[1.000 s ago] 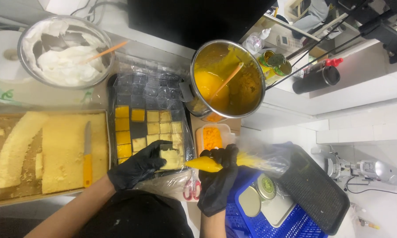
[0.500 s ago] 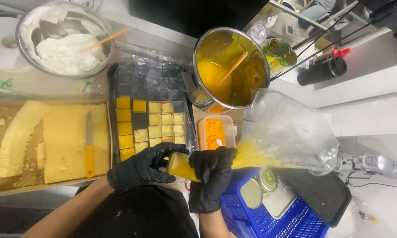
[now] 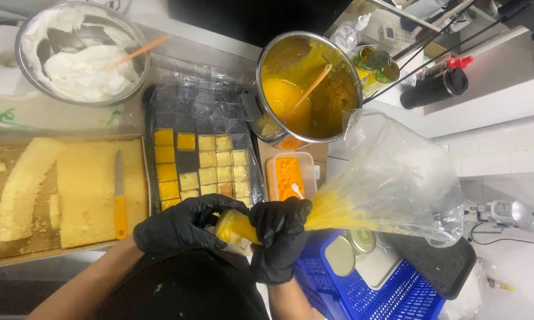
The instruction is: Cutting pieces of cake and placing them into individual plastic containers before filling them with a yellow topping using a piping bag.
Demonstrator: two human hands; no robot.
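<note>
At the lower middle of the frame the piping bag (image 3: 391,189), its narrow end full of yellow cream and its wide clear end ballooning to the right, is clamped in the right hand (image 3: 279,234), while the left hand (image 3: 181,224) is closed around a small clear cup (image 3: 234,227) at the bag's tip. Just above, the black tray (image 3: 151,118) holds rows of cake-filled cups, hemmed by the cake pan (image 3: 65,255) on its left and a tub of orange cubes (image 3: 289,176) on its right. Higher up stand a pot (image 3: 308,86) of yellow cream and a bowl (image 3: 80,53) of white cream; a blue crate (image 3: 397,290) crowds the lower right.
</note>
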